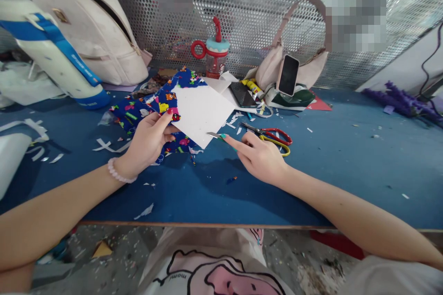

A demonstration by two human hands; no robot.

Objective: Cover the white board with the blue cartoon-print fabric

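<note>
My left hand (pixel 150 136) pinches a white board (pixel 204 110) whose far and left edges are covered by blue cartoon-print fabric (pixel 168 101). More of that fabric spreads beneath the board and to its left. Between the fingers of my right hand (pixel 261 154) is a craft knife (pixel 213 135), its thin blade pointing left at the board's near corner. Whether the blade touches the board I cannot tell. Scissors with red and yellow handles (pixel 277 138) lie just beyond my right hand.
Paper scraps (pixel 107 145) litter the blue table (pixel 346 161). Behind stand a pale backpack (pixel 100 32), a large bottle (pixel 51 50), a red-handled cup (pixel 217 53), and a handbag (pixel 308 64) with a phone (pixel 288 75) leaning on it. Purple flowers (pixel 404 101) lie at right.
</note>
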